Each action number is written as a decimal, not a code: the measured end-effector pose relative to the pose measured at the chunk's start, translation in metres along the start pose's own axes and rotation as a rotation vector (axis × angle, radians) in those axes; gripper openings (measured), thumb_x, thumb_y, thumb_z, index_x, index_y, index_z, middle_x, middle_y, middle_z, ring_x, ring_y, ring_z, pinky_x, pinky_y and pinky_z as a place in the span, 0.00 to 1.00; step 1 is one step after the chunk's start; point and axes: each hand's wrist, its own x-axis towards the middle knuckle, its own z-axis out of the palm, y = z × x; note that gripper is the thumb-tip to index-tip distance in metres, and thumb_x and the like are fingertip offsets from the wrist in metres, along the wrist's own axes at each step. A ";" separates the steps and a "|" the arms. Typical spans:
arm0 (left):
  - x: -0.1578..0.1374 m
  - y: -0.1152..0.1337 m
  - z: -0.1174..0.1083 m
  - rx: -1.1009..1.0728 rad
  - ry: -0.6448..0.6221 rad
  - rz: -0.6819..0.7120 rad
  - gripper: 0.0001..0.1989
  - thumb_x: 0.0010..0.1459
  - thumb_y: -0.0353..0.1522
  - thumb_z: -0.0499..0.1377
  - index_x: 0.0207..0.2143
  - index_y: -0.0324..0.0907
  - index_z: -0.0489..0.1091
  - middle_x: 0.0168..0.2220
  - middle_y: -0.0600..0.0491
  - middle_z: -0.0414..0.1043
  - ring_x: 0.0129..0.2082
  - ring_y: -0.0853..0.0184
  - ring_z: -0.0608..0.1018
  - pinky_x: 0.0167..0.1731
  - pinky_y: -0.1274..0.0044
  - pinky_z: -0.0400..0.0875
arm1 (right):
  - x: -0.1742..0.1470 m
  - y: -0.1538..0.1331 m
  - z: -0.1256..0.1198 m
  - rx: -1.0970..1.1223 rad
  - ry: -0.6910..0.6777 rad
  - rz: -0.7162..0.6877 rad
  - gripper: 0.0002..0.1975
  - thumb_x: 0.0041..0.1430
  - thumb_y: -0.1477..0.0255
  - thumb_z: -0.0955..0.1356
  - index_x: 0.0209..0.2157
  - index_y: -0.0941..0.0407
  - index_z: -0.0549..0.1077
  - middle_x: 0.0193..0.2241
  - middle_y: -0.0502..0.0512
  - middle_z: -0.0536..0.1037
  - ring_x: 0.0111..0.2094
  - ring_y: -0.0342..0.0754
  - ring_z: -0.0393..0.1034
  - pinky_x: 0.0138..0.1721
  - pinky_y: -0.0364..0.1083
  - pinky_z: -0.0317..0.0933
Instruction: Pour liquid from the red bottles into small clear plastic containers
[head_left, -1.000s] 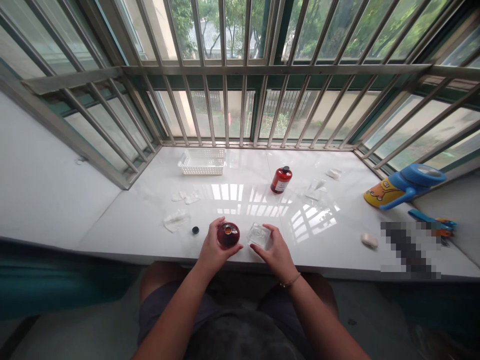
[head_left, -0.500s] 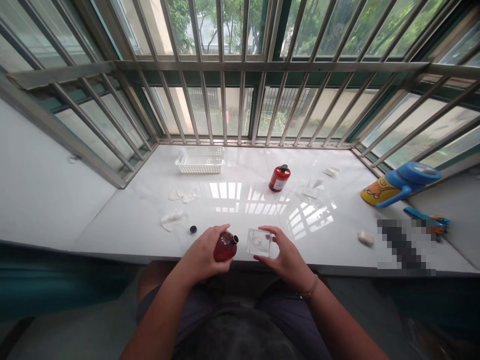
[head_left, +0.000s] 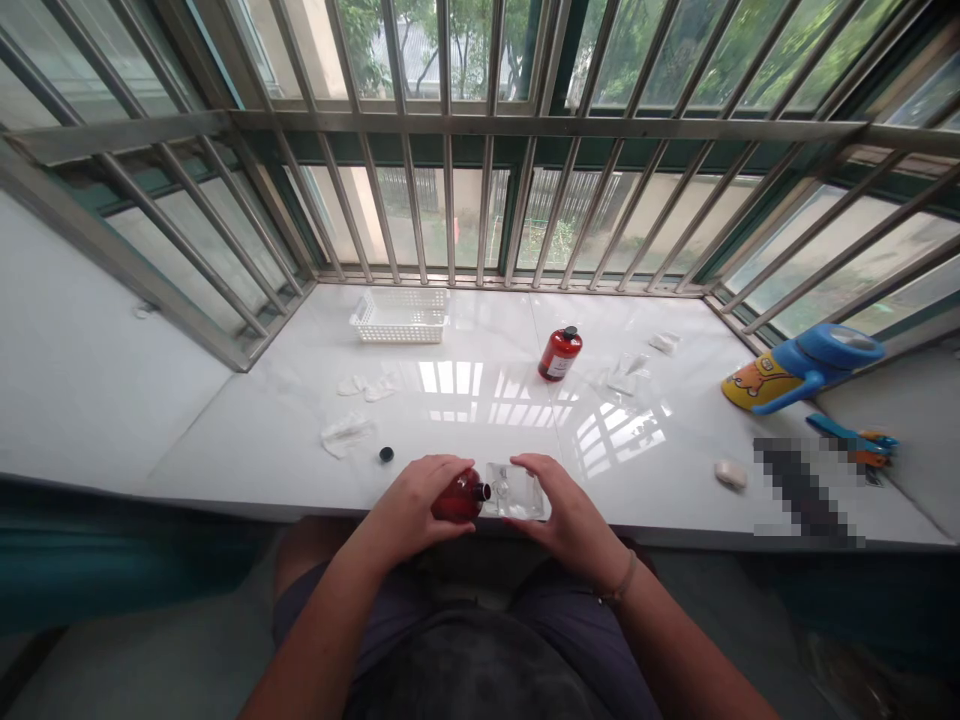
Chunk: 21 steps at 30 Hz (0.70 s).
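Note:
My left hand (head_left: 416,505) is closed around a dark red bottle (head_left: 456,498), which is tilted so that its uncapped black neck points right. Just beside that neck, my right hand (head_left: 566,510) grips a clear, square glass bottle (head_left: 519,492) between thumb and fingers. The clear bottle leans with its opening toward the red bottle's mouth; whether the two touch I cannot tell. A small black cap (head_left: 386,454) lies on the white counter (head_left: 262,440), left of my left hand.
Farther back stands another red bottle (head_left: 560,354) with a black top, near a white basket (head_left: 400,316). Crumpled tissues (head_left: 348,436) and clear plastic wrapping (head_left: 627,375) lie about. At right are a blue and yellow flask (head_left: 799,368) and a pale block (head_left: 730,475). Metal bars (head_left: 487,200) line the window.
My left hand has tipped the red bottle further right, bringing its neck up to the clear bottle. My right hand has tilted the clear bottle toward it.

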 end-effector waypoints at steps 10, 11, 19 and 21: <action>0.003 0.004 0.009 -0.045 -0.039 -0.031 0.41 0.57 0.38 0.74 0.69 0.50 0.63 0.64 0.45 0.74 0.63 0.50 0.76 0.65 0.58 0.71 | -0.001 -0.008 -0.013 -0.142 -0.013 -0.016 0.43 0.62 0.77 0.76 0.73 0.44 0.60 0.63 0.62 0.72 0.63 0.61 0.70 0.65 0.63 0.71; 0.004 0.005 0.010 -0.049 -0.044 -0.032 0.41 0.56 0.37 0.74 0.69 0.49 0.63 0.64 0.45 0.74 0.63 0.50 0.76 0.65 0.58 0.71 | -0.001 -0.009 -0.015 -0.155 -0.016 -0.024 0.43 0.62 0.78 0.75 0.74 0.44 0.60 0.63 0.62 0.72 0.63 0.60 0.70 0.64 0.62 0.71; 0.010 0.009 0.014 -0.071 -0.045 -0.049 0.43 0.55 0.38 0.73 0.70 0.48 0.62 0.61 0.46 0.75 0.60 0.51 0.78 0.64 0.59 0.73 | 0.007 -0.018 -0.033 -0.229 -0.071 -0.099 0.49 0.61 0.79 0.75 0.76 0.42 0.54 0.61 0.61 0.74 0.61 0.60 0.72 0.61 0.61 0.74; 0.011 0.010 0.015 -0.079 -0.042 -0.048 0.43 0.55 0.38 0.73 0.70 0.48 0.62 0.61 0.46 0.75 0.59 0.51 0.78 0.63 0.59 0.73 | 0.010 -0.020 -0.037 -0.239 -0.091 -0.103 0.50 0.60 0.80 0.75 0.77 0.42 0.52 0.61 0.62 0.74 0.61 0.61 0.72 0.61 0.61 0.74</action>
